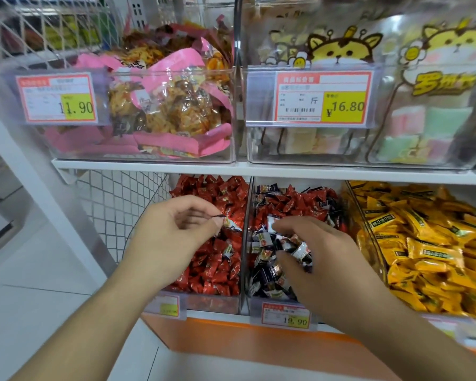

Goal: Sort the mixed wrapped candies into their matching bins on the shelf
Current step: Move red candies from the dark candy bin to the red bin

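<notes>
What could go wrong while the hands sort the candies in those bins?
1. The left hand pinches one dark candy over the red candy bin; if it slips, it lands in the wrong pile.
2. The right hand digs in the middle bin, where red and dark candies are mixed; it may grab both kinds together.
3. The candies are heaped high, so some might spill past the low divider.

Clear glossy plastic bins (232,302); shiny foil-like candy wrappers (215,257); white wire mesh (116,204) side; paper price tags (285,315).
</notes>
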Motion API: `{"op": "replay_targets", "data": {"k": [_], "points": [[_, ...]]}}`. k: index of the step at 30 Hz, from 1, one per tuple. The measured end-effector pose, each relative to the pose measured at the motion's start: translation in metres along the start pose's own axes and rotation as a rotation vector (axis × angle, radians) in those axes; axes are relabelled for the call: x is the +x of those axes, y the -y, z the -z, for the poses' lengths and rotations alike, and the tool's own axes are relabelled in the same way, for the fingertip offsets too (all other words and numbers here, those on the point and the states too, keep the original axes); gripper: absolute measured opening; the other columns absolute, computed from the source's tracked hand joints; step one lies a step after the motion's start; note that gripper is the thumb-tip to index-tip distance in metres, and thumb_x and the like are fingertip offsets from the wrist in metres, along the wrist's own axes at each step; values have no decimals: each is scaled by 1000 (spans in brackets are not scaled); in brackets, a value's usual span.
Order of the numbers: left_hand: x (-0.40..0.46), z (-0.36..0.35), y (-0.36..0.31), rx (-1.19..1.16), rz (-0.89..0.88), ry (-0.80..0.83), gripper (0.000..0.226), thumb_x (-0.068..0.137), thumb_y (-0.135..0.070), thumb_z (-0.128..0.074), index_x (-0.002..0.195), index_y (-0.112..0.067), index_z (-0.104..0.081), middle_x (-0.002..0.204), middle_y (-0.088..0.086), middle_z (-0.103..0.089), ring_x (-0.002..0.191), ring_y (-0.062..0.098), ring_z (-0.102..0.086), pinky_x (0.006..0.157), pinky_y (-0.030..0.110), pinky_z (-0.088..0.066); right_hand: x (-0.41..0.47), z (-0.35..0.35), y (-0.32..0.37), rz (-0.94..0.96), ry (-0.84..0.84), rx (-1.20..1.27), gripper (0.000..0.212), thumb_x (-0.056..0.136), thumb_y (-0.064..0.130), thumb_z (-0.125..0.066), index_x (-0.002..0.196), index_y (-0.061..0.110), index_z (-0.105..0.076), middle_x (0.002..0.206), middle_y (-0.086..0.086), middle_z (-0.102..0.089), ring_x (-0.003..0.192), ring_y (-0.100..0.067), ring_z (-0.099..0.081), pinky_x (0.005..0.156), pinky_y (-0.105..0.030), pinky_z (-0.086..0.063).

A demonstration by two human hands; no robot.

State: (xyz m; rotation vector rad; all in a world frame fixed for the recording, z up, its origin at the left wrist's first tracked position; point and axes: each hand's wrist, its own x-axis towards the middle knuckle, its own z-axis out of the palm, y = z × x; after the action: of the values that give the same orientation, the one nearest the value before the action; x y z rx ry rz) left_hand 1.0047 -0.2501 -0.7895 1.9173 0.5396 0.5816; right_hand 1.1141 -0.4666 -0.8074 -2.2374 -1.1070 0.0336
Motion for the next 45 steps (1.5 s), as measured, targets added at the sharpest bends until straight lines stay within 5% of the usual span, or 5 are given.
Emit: {"op": "replay_targets", "data": {"k": [9, 14, 19, 29, 45], "points": [[-13, -29, -20, -81, 17, 160, 15, 85, -10, -82, 94, -23, -81, 93, -5, -79, 92, 10, -75, 87, 25, -59, -1, 11, 4, 39, -158, 62, 12, 99, 29, -64, 108, 37, -68, 94, 25, -66, 91, 3, -62, 74, -17, -51], [-8, -30, -19, -113, -3, 73, 16, 87, -12, -81, 97, -24, -80, 96, -9, -79, 94, 6, -74, 89, 22, -58, 4, 34, -20, -118, -153, -127, 31, 98, 29, -64, 128, 32, -66, 125, 15, -64, 102, -2, -60, 82, -8, -41], [-12, -46, -14, 0, -59, 222, 30, 93, -17, -75, 114, -39, -75, 112, -25, -74, 112, -6, -66, 101, 19, -49, 5, 40, -21, -181, -117, -146, 31, 96, 23, -66, 126, 28, -65, 109, 18, -50, 62, 9, -42, 52, -5, -38], [28, -18, 63, 401, 3, -9, 32, 95, -17, -71, 120, -39, -69, 117, -20, -69, 111, -2, -63, 108, 29, -49, 2, 27, -18, -165, -47, -144, 31, 93, 17, -68, 122, 28, -67, 124, 15, -61, 115, -8, -58, 91, -12, -35], [38, -38, 76, 772, -63, -41, 41, 93, -31, -73, 134, -26, -68, 134, -5, -66, 126, 19, -59, 111, 36, -45, 2, 11, -18, -153, 34, -168, 28, 95, 20, -67, 121, 30, -67, 125, 16, -62, 118, -6, -58, 91, -12, -36]]}}
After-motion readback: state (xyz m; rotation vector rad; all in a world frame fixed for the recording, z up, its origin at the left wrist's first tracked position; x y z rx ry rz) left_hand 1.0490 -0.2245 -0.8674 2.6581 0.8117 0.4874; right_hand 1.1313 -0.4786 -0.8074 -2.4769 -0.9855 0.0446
